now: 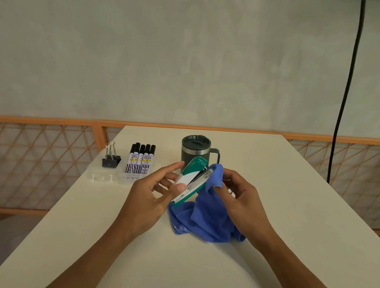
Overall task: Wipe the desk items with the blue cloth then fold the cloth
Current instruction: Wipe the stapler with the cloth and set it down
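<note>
My left hand (158, 193) holds a green and white stapler (192, 177) tilted above the table, with the thumb across its white top and the fingers behind it. My right hand (237, 193) grips the blue cloth (208, 220) and presses a bunched fold of it against the stapler's right side. The rest of the cloth hangs down and lies crumpled on the white table (267, 252) below both hands.
A dark green lidded mug (195, 148) stands just behind the stapler. To the left, a clear tray (104, 178) holds black markers (140, 159) and binder clips (110, 159). A black cable (345, 99) hangs at the right. The table's left and right edges drop off.
</note>
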A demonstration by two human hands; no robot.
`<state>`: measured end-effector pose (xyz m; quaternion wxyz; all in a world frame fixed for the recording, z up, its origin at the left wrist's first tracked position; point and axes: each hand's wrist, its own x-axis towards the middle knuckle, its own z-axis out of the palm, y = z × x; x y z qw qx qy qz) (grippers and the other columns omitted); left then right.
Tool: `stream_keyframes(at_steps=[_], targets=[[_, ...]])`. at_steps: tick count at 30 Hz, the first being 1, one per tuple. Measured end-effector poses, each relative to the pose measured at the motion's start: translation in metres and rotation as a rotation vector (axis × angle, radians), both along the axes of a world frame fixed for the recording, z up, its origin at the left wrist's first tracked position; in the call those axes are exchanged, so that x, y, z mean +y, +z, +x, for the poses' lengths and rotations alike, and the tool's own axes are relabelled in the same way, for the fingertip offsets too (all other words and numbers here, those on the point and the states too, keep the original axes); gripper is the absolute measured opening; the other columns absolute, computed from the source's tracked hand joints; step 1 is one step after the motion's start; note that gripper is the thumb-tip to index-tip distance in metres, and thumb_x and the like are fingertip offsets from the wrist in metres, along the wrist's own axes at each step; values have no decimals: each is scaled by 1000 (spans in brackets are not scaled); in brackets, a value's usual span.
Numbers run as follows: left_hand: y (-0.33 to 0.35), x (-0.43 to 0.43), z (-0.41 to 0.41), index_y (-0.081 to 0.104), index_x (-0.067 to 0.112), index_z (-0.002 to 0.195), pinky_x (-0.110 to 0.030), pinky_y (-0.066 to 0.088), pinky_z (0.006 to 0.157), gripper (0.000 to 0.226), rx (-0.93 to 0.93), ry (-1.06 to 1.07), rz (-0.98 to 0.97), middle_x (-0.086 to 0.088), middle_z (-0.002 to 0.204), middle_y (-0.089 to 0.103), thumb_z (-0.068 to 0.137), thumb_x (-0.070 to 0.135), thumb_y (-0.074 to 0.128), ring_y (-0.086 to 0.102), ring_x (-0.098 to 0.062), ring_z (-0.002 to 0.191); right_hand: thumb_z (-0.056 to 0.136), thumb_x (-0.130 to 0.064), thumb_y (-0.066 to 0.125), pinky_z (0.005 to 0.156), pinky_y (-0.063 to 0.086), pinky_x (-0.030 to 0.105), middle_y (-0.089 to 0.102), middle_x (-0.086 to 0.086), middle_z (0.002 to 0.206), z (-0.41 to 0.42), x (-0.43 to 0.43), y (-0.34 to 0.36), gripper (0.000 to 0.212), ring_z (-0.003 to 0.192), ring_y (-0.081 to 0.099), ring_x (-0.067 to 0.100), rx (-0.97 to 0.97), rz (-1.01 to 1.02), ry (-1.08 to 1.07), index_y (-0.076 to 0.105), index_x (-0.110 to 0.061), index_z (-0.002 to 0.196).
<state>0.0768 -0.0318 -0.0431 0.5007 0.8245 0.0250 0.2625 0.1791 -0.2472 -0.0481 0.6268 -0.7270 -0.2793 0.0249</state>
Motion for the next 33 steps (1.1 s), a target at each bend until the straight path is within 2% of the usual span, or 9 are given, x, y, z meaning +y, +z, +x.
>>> stream_keyframes(at_steps=[4, 9, 12, 15, 20, 24, 27, 29, 33], targets=[[5, -1, -2, 63, 46, 139, -17, 58, 87, 47, 18, -27, -11, 30, 110, 72, 93, 44, 73, 68, -5, 108, 89, -68, 59, 94, 63, 43, 75, -15, 113, 0, -2, 4, 43, 112, 70, 18, 33, 4, 3, 70, -41, 120], [4, -3, -1, 76, 33, 125, -36, 63, 92, 32, 138, -153, -39, 13, 109, 80, 94, 43, 76, 74, -14, 103, 92, -55, 61, 95, 63, 39, 77, -13, 113, -2, -4, 8, 40, 110, 73, 15, 18, 107, -10, 71, -30, 122], [0, 1, -1, 80, 22, 109, -40, 62, 93, 26, 181, -143, -29, 3, 100, 80, 90, 40, 84, 74, -17, 95, 98, -47, 61, 96, 61, 31, 76, -19, 114, -9, 2, 6, 34, 110, 72, 8, 8, 108, -19, 71, -31, 127], [-2, 1, -1, 80, 20, 107, -43, 62, 93, 23, 158, -131, -116, -1, 99, 79, 89, 35, 85, 74, -24, 96, 105, -33, 65, 94, 60, 30, 77, -16, 115, -12, 9, -1, 22, 107, 72, 9, -2, 67, -31, 72, -31, 126], [0, 3, 2, 77, 13, 110, -38, 65, 90, 31, 53, -64, -280, -6, 101, 80, 86, 32, 82, 76, -25, 96, 97, -34, 72, 84, 56, 22, 76, -15, 96, -22, 21, -14, 14, 87, 70, 8, -24, -64, -1, 77, -33, 110], [2, 2, 3, 75, 13, 110, -29, 65, 84, 34, 46, -14, -379, 1, 99, 81, 84, 34, 80, 79, -21, 93, 98, -47, 69, 92, 58, 26, 75, -19, 103, -20, 22, -16, 22, 96, 70, 7, -28, -168, 33, 76, -36, 116], [-1, -1, 4, 74, 12, 114, -34, 65, 88, 35, 58, -67, -471, -1, 109, 82, 86, 32, 78, 79, -24, 102, 98, -55, 68, 90, 61, 28, 75, -19, 101, -21, 18, -10, 26, 97, 71, 8, -15, -178, 74, 76, -36, 113], [1, -2, 4, 74, 14, 118, -38, 65, 92, 36, 72, -106, -503, -2, 112, 81, 86, 32, 78, 79, -26, 107, 97, -51, 71, 84, 61, 29, 75, -16, 96, -20, 16, -7, 22, 90, 71, 9, -5, -149, 80, 76, -34, 108], [9, 9, 2, 75, 17, 117, -32, 64, 92, 35, -2, -86, -605, -4, 113, 81, 85, 30, 77, 78, -21, 109, 95, -37, 76, 80, 56, 22, 77, -13, 93, -13, 6, 1, 10, 82, 69, 8, 44, -50, 43, 77, -29, 101]])
